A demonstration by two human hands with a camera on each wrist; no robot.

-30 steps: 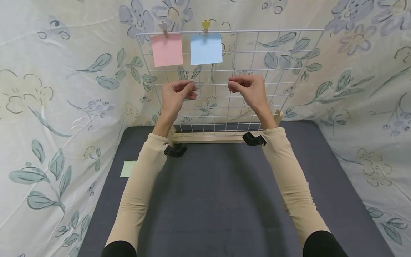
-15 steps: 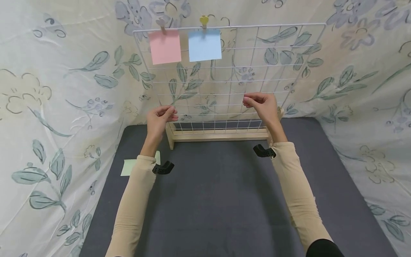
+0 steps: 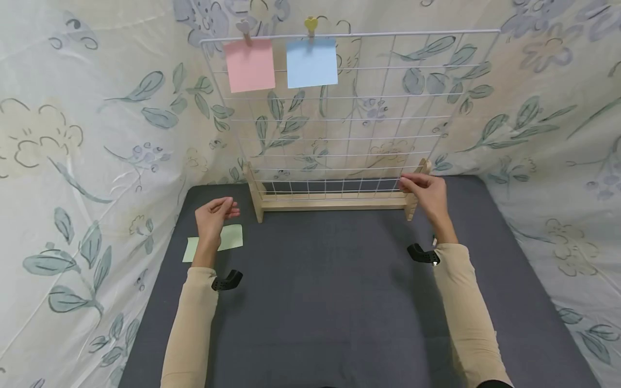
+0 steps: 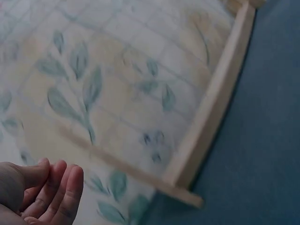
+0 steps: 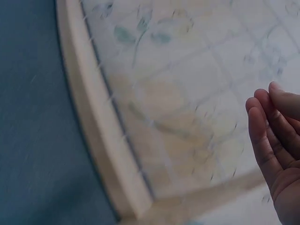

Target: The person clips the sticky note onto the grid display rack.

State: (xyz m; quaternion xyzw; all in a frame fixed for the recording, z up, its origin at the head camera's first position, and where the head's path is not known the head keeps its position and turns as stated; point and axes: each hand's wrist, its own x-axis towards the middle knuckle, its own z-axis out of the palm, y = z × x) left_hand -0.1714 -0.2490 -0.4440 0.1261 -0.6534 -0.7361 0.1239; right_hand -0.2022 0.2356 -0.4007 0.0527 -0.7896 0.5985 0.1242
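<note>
My left hand (image 3: 213, 218) hangs above the left side of the table, its fingers loosely bent and holding nothing. Two pale green paper notes lie below it: one note (image 3: 232, 237) just to its right, the other (image 3: 190, 250) partly behind the wrist. Over the right end of the rack's wooden base (image 3: 335, 202) is my right hand (image 3: 429, 196), thumb near the fingertips; nothing shows between them in the right wrist view. On the white wire grid (image 3: 368, 118) hang a pink note (image 3: 249, 67) and a blue note (image 3: 312, 64), each from a wooden clip at the top bar.
The blue note's clip has a yellow heart (image 3: 311, 23); the pink note's has a greyish heart (image 3: 242, 26). A small pale thing (image 3: 434, 241) shows beside my right wrist, mostly hidden. Floral cloth (image 3: 121, 124) surrounds the dark table (image 3: 310, 302).
Both hands have come down from in front of the grid and spread apart, left hand toward the green notes, right hand toward the right. The pink and blue notes stay hanging.
</note>
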